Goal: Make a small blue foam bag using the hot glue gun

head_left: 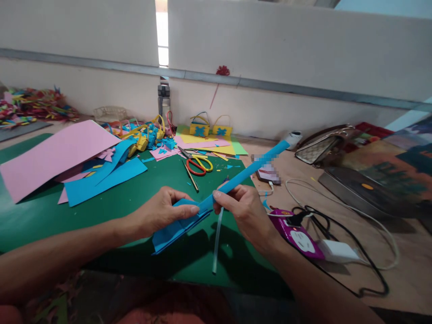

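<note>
My left hand (165, 209) is closed on a folded blue paper piece (175, 231), with the thumb pressed on top. A long blue paper strip (256, 166) runs from that piece up to the right. My right hand (239, 204) pinches this strip just beyond the folded piece. Below the right fingers a thin whitish translucent stick (218, 243) slants down; whether the hand holds it too, I cannot tell. Beyond the hands lie scissors (199, 165) with red and yellow handles and a slim pen-like tool (191, 176).
Pink sheets (60, 155) and blue sheets (104, 182) lie on the green mat (135, 247) at left. Small yellow paper bags (199, 129) stand at the back. On the right are a phone (268, 173), a purple power strip (293, 234), cables, and a brown case (357, 191).
</note>
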Demonstrator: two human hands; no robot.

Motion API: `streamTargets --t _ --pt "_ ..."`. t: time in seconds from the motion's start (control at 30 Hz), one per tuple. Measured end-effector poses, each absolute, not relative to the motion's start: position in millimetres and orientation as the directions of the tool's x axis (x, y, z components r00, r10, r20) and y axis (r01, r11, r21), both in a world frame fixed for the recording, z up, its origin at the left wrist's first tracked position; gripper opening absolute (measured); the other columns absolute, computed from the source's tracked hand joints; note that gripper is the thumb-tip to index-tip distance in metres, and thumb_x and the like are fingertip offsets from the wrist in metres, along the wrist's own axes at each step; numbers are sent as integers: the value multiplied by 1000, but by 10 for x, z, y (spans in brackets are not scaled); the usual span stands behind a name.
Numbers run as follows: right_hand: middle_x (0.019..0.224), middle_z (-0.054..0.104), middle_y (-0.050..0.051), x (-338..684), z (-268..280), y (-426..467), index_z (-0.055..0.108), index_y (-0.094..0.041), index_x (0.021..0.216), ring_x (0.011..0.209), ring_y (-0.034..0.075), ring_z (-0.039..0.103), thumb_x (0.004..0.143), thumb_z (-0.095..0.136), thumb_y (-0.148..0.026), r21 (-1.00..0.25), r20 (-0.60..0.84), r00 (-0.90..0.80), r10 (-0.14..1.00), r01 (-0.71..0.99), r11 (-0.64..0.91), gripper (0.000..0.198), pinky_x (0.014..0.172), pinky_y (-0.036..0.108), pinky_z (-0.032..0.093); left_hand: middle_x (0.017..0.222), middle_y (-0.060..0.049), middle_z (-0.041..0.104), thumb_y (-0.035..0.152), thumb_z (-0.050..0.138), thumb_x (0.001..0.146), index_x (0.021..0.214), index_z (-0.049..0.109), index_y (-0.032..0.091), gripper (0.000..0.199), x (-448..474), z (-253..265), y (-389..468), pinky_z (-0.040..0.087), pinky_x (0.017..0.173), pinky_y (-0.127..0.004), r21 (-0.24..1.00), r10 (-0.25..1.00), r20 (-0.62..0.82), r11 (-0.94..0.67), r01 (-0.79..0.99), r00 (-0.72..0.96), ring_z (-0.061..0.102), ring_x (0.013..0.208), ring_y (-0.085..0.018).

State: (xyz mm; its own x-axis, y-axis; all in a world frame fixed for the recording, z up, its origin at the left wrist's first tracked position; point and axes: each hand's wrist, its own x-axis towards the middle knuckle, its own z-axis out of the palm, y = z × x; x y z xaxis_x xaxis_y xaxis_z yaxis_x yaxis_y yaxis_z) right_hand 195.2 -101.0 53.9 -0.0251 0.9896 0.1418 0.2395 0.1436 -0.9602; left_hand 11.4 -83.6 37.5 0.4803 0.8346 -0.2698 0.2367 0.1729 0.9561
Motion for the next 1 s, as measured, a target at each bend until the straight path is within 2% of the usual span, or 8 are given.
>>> streamTargets --t 0.3,0.67,1.0 --pt "49 58 -1 1975 507 -1000 58 -16 53 49 11 52 71 61 -30 -953 129 -32 991 274 133 23 53 25 41 58 2 64 38 71 64 70 66 15 25 139 410 -848 35 42 -16 947 834 -310 232 221 456 50 44 -7" --pt "48 57 0 1955 547 -1008 58 -16 50 49 11 51 72 59 -27 -944 125 -39 991 302 131 24 52 24 40 56 2 63 34 71 63 68 66 14 21 145 439 -857 34 40 -15 947 841 -318 260 188 437 50 43 -6" --pt "53 60 0 1941 537 -1028 61 -16 58 53 13 53 70 61 -30 -951 127 2 992 284 121 19 53 25 41 53 4 63 31 67 66 68 69 16 15 152 466 -866 33 40 -16 943 852 -314 230 241 418 49 41 -7"
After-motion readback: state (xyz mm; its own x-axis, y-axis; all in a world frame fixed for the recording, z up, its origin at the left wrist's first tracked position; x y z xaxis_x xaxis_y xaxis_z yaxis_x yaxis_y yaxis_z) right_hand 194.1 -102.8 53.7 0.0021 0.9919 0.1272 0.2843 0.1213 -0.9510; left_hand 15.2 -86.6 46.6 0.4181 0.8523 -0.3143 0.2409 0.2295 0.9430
